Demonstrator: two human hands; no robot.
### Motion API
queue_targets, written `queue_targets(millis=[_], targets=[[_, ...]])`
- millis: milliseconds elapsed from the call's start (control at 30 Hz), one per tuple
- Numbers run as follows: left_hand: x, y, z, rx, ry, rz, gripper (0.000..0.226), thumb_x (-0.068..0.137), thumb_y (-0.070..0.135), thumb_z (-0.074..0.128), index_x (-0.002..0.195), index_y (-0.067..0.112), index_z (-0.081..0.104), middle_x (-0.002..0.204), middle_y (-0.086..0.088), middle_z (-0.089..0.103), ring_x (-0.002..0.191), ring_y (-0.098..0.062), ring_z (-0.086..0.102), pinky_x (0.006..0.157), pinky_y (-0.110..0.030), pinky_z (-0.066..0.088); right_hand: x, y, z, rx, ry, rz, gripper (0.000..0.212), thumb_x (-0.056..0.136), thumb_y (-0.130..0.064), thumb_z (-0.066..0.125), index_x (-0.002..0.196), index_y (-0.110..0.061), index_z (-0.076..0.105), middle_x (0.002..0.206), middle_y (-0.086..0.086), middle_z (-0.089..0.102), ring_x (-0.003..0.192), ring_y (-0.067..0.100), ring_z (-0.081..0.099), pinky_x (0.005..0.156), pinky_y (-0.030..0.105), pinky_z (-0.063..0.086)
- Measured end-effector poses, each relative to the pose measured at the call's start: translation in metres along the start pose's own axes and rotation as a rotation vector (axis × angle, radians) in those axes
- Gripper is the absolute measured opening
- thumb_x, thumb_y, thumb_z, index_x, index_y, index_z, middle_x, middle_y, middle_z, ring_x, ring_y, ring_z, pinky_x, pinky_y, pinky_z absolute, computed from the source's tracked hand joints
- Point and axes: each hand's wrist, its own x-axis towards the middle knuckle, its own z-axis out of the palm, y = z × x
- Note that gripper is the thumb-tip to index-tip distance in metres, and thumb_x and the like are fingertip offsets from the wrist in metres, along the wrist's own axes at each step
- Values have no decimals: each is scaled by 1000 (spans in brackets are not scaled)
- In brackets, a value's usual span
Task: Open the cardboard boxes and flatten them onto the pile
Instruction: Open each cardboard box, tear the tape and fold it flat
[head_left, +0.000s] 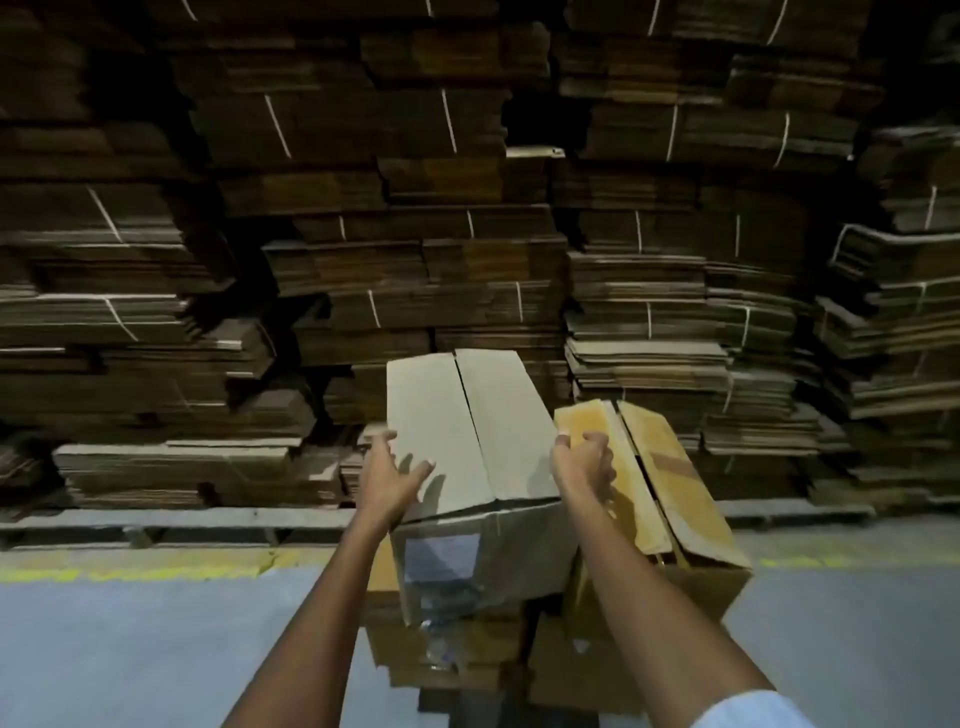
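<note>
Head view: tall grey-brown cardboard box (472, 441), top flaps shut along a centre seam, perched on a low stack of flattened brown cardboard sheets (447, 644) standing on the grey floor (156, 649). Just beside it on the right, touching or nearly so, a yellow-tan cardboard box (670, 478) with a strip of brown tape across its top seam, leaning slightly away. Left hand (395, 473) spread wide against the grey box's left top edge — fingers straight, gripping nothing. Right hand (584, 462) at the gap between the two boxes, fingers curled over what looks like the inner top edge of the yellow-tan one; hard to say how firm the hold is.

Behind, beyond a yellow floor line (135, 569) — a wall of strapped bundles of flattened cardboard (415, 234) on pallets, stacked high.

Likely trouble from here: grey box tipping off its narrow perch if pulled from one side only, since the open left palm offers no real hold; yellow-tan box sliding off to the right when its neighbour shifts; taped seam resisting a bare-hand pull and tearing the flap instead.

Writing: pale rectangular label (441, 558) under clear film on the grey box's near face, too blurred to read. No brand legible anywhere.
</note>
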Motion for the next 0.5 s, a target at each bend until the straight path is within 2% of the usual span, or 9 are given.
queue_targets(millis=[67,167,233,300,367,433,500], targets=[[-3,-13,3,-164,7,-57,69,91,33,72,147,12,37,140,-4,45,129,-17,45,97,-33,43,-3,14,4,65,-23,106,45,99,-47,52,135,-20,46,129,10,57,117,34,53,107,51,39],[-16,-42,9,-450,97,-227,48,102,38,51,144,19,38,131,0,49,118,-19,52,90,-30,44,-17,46,9,276,-41,140,47,104,-53,42,127,-15,56,110,3,59,97,25,52,89,39,43],[-18,-66,11,-577,131,-369,46,104,47,41,142,21,42,128,-1,54,112,-22,56,92,-37,49,-30,54,11,362,1,119,49,105,-57,35,117,-16,59,103,0,56,92,22,50,83,36,40],[-21,-98,11,-580,88,-460,49,100,55,44,133,20,55,124,-4,64,112,-25,62,99,-49,51,-44,58,15,465,30,149,52,104,-61,32,106,-17,60,96,-2,60,86,20,54,83,36,42],[-16,-147,11,-542,132,-544,35,97,45,59,117,19,67,114,-7,70,108,-29,66,95,-54,54,-54,71,19,647,34,225,64,102,-64,34,106,-10,67,100,-1,68,91,19,61,86,37,48],[-21,-162,-1,-464,204,-628,14,90,24,71,103,20,72,110,-9,71,105,-32,66,92,-52,56,-62,91,20,759,28,322,69,100,-66,38,105,-8,73,108,7,70,102,25,64,90,39,50],[-31,-160,-15,-479,225,-695,15,89,9,68,99,19,68,111,-12,68,100,-34,64,87,-45,56,-68,115,24,807,11,447,62,100,-62,45,96,-8,73,106,11,71,102,29,64,82,38,50]])
